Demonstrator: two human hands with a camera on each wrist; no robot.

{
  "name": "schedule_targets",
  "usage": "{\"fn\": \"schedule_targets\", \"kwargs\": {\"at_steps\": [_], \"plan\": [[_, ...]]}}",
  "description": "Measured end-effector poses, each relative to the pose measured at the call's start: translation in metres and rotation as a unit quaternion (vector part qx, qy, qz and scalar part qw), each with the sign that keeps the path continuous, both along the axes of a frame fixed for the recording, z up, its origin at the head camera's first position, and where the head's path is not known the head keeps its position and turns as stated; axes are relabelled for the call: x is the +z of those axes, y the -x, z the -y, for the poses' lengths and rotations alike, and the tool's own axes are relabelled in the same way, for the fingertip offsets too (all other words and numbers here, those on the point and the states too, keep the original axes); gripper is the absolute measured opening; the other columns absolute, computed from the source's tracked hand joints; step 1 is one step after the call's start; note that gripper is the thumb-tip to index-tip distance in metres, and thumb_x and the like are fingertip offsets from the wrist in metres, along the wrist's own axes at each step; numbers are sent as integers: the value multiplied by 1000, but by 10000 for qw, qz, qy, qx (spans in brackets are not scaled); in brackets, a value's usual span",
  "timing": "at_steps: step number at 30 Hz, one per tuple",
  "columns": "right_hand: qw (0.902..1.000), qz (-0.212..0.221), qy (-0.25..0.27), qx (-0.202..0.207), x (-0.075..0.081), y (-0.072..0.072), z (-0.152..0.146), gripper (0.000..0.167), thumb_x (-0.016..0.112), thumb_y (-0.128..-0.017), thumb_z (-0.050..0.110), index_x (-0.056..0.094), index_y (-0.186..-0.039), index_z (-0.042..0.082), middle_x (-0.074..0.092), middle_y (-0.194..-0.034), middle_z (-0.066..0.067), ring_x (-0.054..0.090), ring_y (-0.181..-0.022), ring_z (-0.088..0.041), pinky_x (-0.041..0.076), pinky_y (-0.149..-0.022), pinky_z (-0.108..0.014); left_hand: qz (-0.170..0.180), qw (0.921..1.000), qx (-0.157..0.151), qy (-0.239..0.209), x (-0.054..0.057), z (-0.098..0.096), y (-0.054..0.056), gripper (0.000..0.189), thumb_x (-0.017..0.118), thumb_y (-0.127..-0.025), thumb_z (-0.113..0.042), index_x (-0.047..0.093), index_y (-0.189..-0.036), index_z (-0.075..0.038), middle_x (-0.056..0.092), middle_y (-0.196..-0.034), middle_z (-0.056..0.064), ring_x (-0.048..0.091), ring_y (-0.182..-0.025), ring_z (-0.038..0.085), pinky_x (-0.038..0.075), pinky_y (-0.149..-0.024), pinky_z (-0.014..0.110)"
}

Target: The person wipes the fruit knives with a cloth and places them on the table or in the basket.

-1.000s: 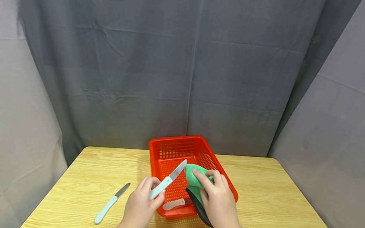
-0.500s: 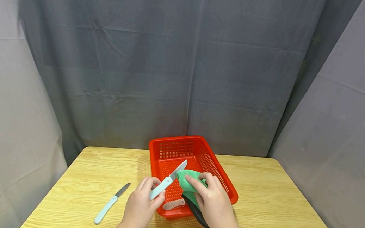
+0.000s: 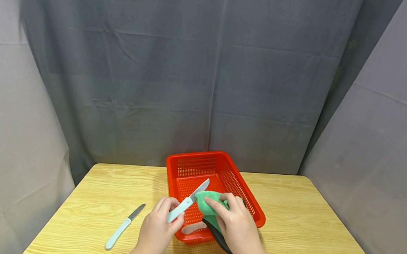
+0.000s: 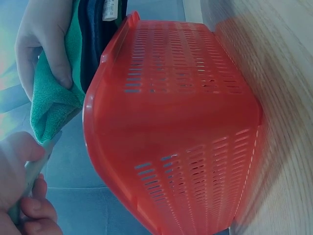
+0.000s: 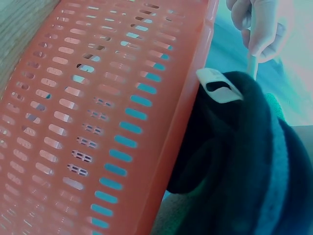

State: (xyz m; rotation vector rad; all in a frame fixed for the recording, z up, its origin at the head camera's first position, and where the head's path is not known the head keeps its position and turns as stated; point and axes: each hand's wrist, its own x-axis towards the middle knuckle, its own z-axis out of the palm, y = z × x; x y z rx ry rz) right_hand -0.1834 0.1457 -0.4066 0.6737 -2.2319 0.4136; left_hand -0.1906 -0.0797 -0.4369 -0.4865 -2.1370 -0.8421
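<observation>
In the head view my left hand (image 3: 157, 228) grips the pale blue handle of a knife (image 3: 180, 210), its blade angled up to the right over the red basket. My right hand (image 3: 240, 228) pinches a bunched green cloth (image 3: 205, 202) with a black side, held against the blade near the handle. The left wrist view shows the cloth (image 4: 54, 105) folded over the blade, most of which it hides there. A second knife (image 3: 193, 228) lies inside the basket, its blade hidden by the cloth. Another knife (image 3: 119, 233) rests on the table left of my left hand.
The red perforated basket (image 3: 196, 156) stands on the wooden table (image 3: 289, 215), below both hands. A white label (image 5: 210, 81) sticks out from the cloth's dark side in the right wrist view. A grey curtain (image 3: 157, 80) hangs behind the table, with paler cloth at both sides.
My right hand has moved the cloth left and slightly down, from near the knife's tip to the blade's base by the handle. My left hand and its knife have stayed almost still.
</observation>
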Motion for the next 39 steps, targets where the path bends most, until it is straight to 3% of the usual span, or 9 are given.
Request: {"fn": "schedule_targets", "kwargs": {"at_steps": [12, 26, 39], "plan": [[9999, -19, 27, -125, 1, 0, -1, 62, 93, -68, -1, 76, -121, 28, 62, -107, -3, 56, -90, -17, 56, -70, -30, 3, 9999, -134, 4, 1, 0, -1, 35, 84, -72, -7, 62, -99, -12, 50, -82, -10, 41, -63, -4, 34, -52, 10], [9980, 250, 235, -525, 3, 1, -4, 63, 95, -68, 2, 75, -122, 29, 62, -109, -6, 60, -94, -23, 61, -72, -35, -150, 9997, -127, 114, 0, 0, -1, 37, 86, -70, -9, 62, -98, -12, 51, -81, -10, 43, -63, -3, 35, -53, 10], [9969, -182, 468, -612, 1, 6, -10, 60, 89, -71, -5, 75, -122, 24, 61, -104, -9, 56, -84, -25, 57, -64, -35, -229, 9994, -167, 180, 0, -1, -1, 36, 85, -70, -9, 63, -97, -12, 51, -81, -11, 44, -64, -3, 36, -54, 11]]}}
